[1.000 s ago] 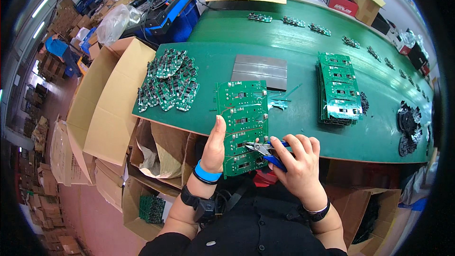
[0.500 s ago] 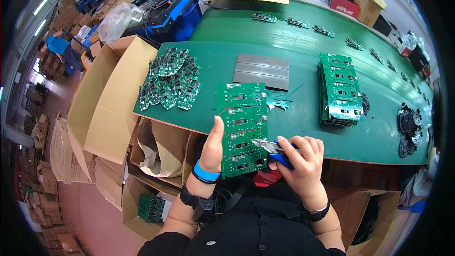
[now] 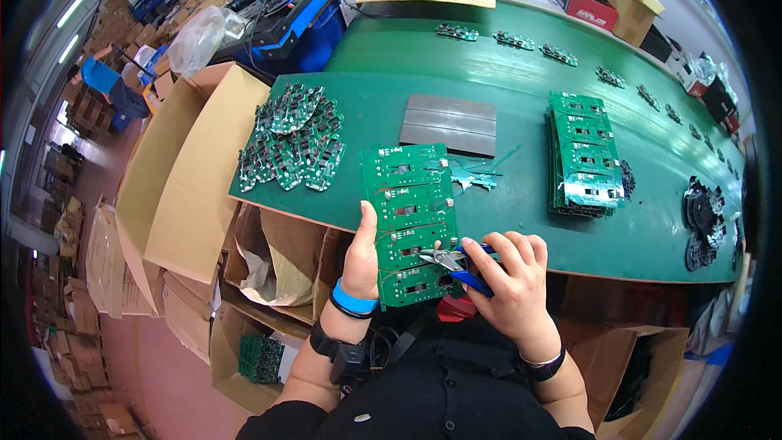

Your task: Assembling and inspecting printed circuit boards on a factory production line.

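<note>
My left hand (image 3: 362, 251) grips the near left edge of a long green circuit board panel (image 3: 407, 212), which lies partly on the green table (image 3: 521, 195) and overhangs its front edge. My right hand (image 3: 509, 277) holds blue-handled cutters (image 3: 452, 262), their jaws at the panel's right edge near its lower end. A blue band sits on my left wrist and a dark band below it.
A heap of small cut boards (image 3: 292, 140) lies left of the panel. A grey metal plate (image 3: 450, 125) lies behind it. A stack of green panels (image 3: 582, 155) stands at right, dark round parts (image 3: 702, 222) beyond. Open cardboard boxes (image 3: 175, 171) stand to the left and under the table.
My right hand and the cutters have shifted slightly lower along the panel's right edge. The left hand keeps its grip on the panel.
</note>
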A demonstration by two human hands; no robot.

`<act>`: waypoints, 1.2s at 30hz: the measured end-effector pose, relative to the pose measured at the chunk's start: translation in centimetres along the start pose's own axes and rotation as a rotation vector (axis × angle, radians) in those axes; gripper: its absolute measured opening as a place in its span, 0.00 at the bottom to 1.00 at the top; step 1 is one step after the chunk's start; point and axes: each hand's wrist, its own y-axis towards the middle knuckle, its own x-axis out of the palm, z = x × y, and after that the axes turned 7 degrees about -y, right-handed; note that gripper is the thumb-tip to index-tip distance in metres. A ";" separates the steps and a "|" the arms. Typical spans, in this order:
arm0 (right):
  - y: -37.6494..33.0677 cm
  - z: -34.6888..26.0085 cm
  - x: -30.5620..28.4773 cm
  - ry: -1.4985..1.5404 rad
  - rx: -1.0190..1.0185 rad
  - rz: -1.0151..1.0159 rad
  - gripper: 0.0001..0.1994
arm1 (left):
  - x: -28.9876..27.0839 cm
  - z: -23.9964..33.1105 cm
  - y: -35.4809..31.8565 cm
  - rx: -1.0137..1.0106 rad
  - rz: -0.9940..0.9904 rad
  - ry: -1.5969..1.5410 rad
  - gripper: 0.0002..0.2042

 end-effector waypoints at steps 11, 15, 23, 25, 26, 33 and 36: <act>-0.2 0.1 0.4 -0.040 -0.017 0.019 0.29 | 1.0 -0.4 0.1 0.058 0.057 0.128 0.32; -0.3 0.1 0.7 -0.037 -0.014 0.054 0.27 | 0.9 -0.3 0.1 0.048 0.037 0.117 0.31; -0.5 1.7 0.0 0.023 0.167 0.219 0.26 | -2.3 0.4 -0.8 -0.054 -0.051 -0.415 0.35; -0.2 2.0 0.4 -0.017 0.178 0.192 0.25 | -2.7 -0.2 -0.9 -0.058 -0.091 -0.436 0.35; -0.1 2.0 0.5 -0.020 0.174 0.177 0.25 | -2.7 -0.5 -0.8 -0.054 -0.126 -0.458 0.35; -0.2 1.8 1.4 -0.046 0.177 0.174 0.26 | -1.9 -1.4 -0.6 -0.067 -0.129 -0.439 0.35; -0.6 1.7 1.8 -0.070 0.191 0.147 0.27 | -1.4 -1.7 -0.5 -0.059 -0.033 -0.492 0.35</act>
